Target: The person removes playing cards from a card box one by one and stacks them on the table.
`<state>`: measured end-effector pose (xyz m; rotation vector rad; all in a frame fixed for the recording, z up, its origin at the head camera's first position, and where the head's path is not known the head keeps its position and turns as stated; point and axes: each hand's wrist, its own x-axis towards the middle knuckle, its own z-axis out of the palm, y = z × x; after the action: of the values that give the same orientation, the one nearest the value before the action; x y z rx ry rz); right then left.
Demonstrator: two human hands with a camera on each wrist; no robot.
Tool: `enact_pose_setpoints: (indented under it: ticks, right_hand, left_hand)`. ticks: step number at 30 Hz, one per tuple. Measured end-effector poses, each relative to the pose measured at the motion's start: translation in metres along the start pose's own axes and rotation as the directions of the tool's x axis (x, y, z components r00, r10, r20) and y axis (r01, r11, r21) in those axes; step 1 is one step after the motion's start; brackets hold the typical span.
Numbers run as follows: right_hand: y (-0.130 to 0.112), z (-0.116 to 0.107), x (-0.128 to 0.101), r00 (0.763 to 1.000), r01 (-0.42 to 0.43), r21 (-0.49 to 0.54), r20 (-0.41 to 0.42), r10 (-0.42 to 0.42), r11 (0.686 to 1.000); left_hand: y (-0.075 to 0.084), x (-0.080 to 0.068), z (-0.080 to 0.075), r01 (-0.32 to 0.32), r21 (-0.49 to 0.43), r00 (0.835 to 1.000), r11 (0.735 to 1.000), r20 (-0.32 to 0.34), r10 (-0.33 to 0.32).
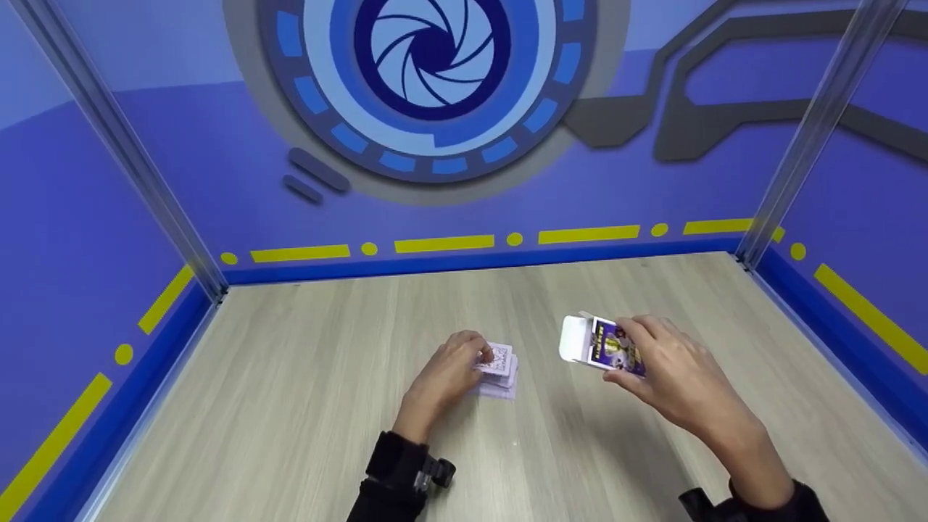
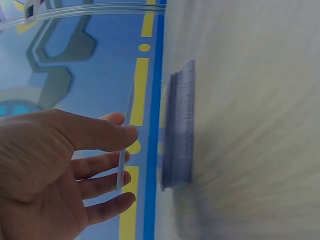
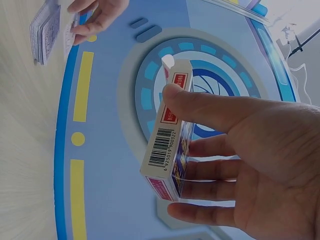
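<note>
My left hand (image 1: 451, 366) pinches a thin playing card (image 2: 123, 167) between thumb and fingers, seen nearly edge-on in the left wrist view. Just below it, a stack of playing cards (image 2: 181, 130) lies on the table, its layers slightly offset. Patterned backs show on the stack (image 3: 46, 36) in the right wrist view. My right hand (image 1: 678, 370) grips a small card box (image 1: 615, 346), held up over the table to the right of the stack. The box's white end flap (image 1: 575, 338) stands open toward the left. A barcode (image 3: 162, 147) marks one narrow side of the box.
The wood-grain table (image 1: 312, 406) is bounded at the back by a blue and purple printed wall (image 1: 464, 217). Side walls rise at left and right, with metal posts (image 1: 812, 130) at the back corners.
</note>
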<state>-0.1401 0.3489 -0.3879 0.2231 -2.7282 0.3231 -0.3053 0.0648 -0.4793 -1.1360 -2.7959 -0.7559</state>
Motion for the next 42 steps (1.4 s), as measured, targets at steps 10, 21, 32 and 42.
enact_pose_setpoints:
  ticks: [10,21,32,42]
  right_hand:
    - [-0.001,0.0,0.0,1.0,0.016,-0.013,-0.016,-0.016,1.0]
    - [-0.002,0.0,0.001,1.0,0.013,-0.012,-0.013,-0.013,1.0]
    - [-0.002,0.001,0.001,1.0,0.014,-0.01,-0.005,-0.014,1.0]
    - [-0.002,0.003,0.001,0.998,0.051,-0.013,-0.03,-0.051,0.999]
  left_hand:
    - [-0.003,0.002,0.012,0.019,-0.008,0.999,1.0,0.034,-0.019]
    - [-0.002,-0.001,0.016,0.04,0.005,0.996,0.999,0.086,-0.04]
    - [-0.003,-0.002,0.018,0.044,-0.041,0.994,0.998,0.101,-0.039]
    - [-0.001,-0.003,0.016,0.025,0.028,0.99,0.999,0.136,-0.029]
